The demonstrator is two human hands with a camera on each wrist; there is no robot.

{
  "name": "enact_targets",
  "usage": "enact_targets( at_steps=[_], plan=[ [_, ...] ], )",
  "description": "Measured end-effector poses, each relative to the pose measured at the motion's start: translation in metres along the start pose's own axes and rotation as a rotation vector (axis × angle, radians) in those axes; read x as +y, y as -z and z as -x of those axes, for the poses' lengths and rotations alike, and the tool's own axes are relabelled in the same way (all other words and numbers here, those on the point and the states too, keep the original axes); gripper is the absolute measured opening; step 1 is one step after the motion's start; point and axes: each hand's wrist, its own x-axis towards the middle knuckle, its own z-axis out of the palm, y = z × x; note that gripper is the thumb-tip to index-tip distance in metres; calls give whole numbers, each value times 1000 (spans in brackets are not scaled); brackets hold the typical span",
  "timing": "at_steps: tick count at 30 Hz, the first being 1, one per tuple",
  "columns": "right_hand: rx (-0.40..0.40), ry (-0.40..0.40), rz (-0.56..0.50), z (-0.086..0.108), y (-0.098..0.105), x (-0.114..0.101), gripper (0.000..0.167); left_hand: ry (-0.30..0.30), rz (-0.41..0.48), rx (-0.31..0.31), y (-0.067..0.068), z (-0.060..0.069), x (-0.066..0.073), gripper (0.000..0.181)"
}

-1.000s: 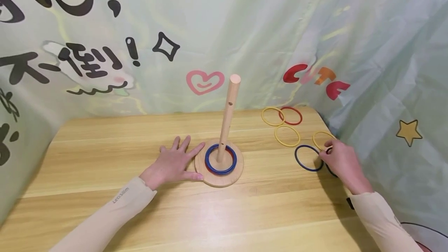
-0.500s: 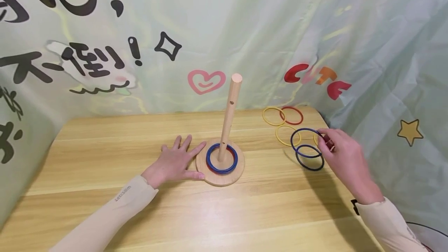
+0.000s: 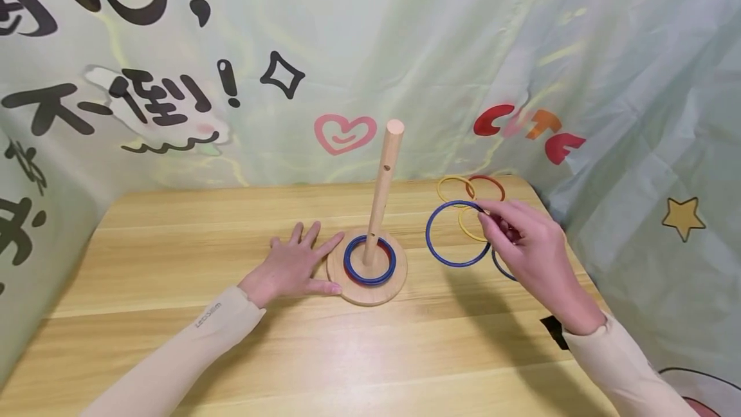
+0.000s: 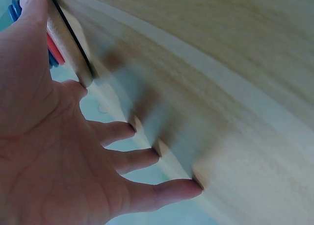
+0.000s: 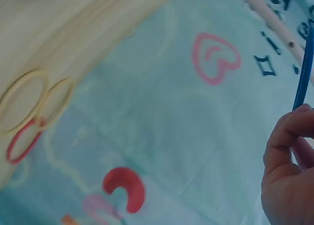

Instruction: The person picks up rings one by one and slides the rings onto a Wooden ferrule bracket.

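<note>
A wooden peg [image 3: 382, 192] rises from a round wooden base [image 3: 368, 296] on the table. Blue rings [image 3: 370, 283] lie around its foot, with a bit of red ring showing under them. My left hand [image 3: 289, 267] is spread beside the base, thumb and index finger touching its edge; in the left wrist view the fingertips [image 4: 189, 188] rest on the tabletop. My right hand [image 3: 527, 237] pinches a blue ring [image 3: 429, 237] by its right side, holding it above the table, right of the peg. In the right wrist view only a short arc of that blue ring [image 5: 304, 68] shows.
On the table's right side lie a red ring [image 3: 501, 188], several yellow rings [image 3: 444, 181] and another blue ring [image 3: 502, 270], partly hidden by my right hand. A printed cloth [image 3: 260, 5] hangs behind the table and along its right side.
My right hand has picked up a blue ring from the table's right side and carried it left, towards the peg. The left hand has stayed at the base.
</note>
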Motion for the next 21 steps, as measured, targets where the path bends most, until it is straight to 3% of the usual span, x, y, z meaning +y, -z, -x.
enact_targets(
  at_steps=[14, 21],
  plan=[
    [140, 24, -346, -60, -10, -57, 27, -2, -5, -3, -1, 0, -1, 113],
    [144, 39, -382, -84, -14, -72, 28, -2, -6, -4, 2, 1, 0, 113]
  ],
)
